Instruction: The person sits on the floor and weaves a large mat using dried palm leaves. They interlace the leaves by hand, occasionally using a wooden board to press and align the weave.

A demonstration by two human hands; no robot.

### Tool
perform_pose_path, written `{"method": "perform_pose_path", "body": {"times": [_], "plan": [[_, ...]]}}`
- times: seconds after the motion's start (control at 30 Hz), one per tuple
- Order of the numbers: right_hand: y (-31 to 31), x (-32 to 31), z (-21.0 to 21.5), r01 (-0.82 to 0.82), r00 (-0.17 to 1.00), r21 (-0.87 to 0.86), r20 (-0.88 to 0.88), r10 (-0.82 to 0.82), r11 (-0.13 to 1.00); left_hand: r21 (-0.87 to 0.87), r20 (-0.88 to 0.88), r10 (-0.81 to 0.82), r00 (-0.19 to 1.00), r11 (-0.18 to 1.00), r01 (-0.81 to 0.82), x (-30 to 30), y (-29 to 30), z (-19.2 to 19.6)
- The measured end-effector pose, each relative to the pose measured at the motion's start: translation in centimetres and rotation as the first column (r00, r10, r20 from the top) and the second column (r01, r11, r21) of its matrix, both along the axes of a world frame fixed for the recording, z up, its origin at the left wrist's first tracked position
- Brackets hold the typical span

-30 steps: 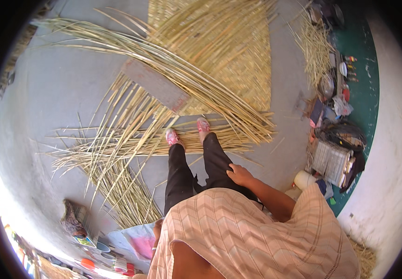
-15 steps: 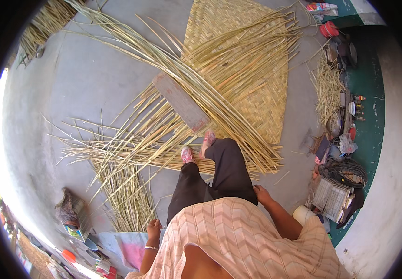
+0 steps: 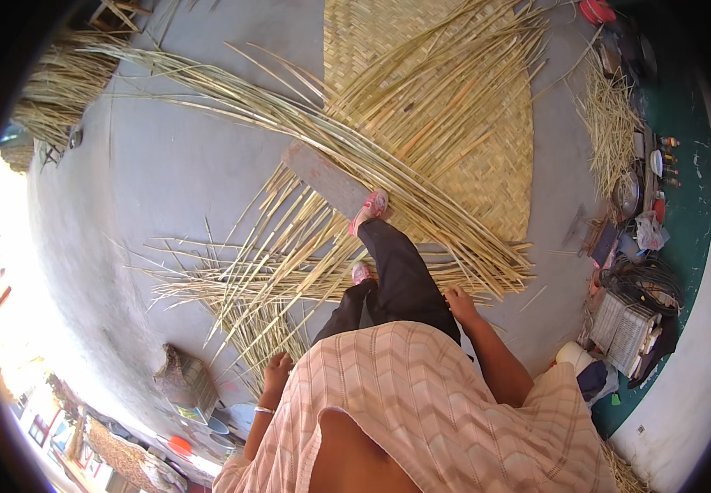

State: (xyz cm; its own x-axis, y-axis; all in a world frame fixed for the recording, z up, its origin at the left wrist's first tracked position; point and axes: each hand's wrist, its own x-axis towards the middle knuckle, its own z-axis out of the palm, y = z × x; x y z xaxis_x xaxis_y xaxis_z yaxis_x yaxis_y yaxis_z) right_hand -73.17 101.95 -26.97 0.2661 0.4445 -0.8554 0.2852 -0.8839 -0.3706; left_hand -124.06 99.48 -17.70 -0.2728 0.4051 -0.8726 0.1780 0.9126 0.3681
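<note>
My left hand (image 3: pixel 278 371), with a pale bangle at its wrist, hangs beside my hip over a bundle of split reeds (image 3: pixel 257 337). Its fingers look curled in, and no object shows in them. My right hand (image 3: pixel 459 304) hangs by my dark trouser leg, fingers loosely extended and holding nothing. Ahead of me, long reed strips (image 3: pixel 388 164) lie crossed over one another on the floor. One of my feet, in a pink shoe (image 3: pixel 373 205), is at the near end of a flat wooden board (image 3: pixel 323 177) lying among the strips.
A woven reed mat (image 3: pixel 503 181) spreads under some strips at the far right. Along the right wall stand pans, a coil of black cable (image 3: pixel 651 283) and a white rack (image 3: pixel 618 320). More reeds (image 3: pixel 55 90) are heaped at the far left. A basket-like container (image 3: pixel 187 378) stands left.
I have stepped forward: one foot has moved onto or beside the board's near end. The view has shifted, and both arms still hang at my sides.
</note>
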Motion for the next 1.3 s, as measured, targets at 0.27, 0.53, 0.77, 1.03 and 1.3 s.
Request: {"method": "perform_pose_path", "body": {"times": [0.27, 0.53, 0.77, 1.03, 1.3], "plan": [[8.1, 3.0, 3.4, 0.363, 0.913, -0.08, -0.171, -0.372, 0.928, -0.051, -0.009, -0.207, 0.978, 0.977, 0.206, 6.0, 15.6, 3.1], [3.8, 1.9, 5.4, 0.523, 0.836, -0.216, -0.06, -0.545, 0.825, -0.015, -0.045, -0.429, 0.902, 0.903, 0.429, 7.3, 24.8, 0.4], [1.6, -4.0, 5.5, 0.61, 0.761, -0.31, -0.03, -0.648, 0.729, -0.023, -0.102, -0.626, 0.773, 0.778, 0.628, 2.9, 29.9, -4.8], [12.1, -10.5, 6.9, 0.689, 0.654, -0.285, -0.152, -0.741, 0.667, -0.017, -0.075, -0.675, 0.734, 0.737, 0.675, 1.7, 39.1, -4.1], [15.2, -14.9, 7.0, 0.736, 0.641, -0.17, -0.138, -0.755, 0.656, -0.083, -0.01, -0.695, 0.719, 0.717, 0.692, 1.0, 46.3, -4.8]]}}
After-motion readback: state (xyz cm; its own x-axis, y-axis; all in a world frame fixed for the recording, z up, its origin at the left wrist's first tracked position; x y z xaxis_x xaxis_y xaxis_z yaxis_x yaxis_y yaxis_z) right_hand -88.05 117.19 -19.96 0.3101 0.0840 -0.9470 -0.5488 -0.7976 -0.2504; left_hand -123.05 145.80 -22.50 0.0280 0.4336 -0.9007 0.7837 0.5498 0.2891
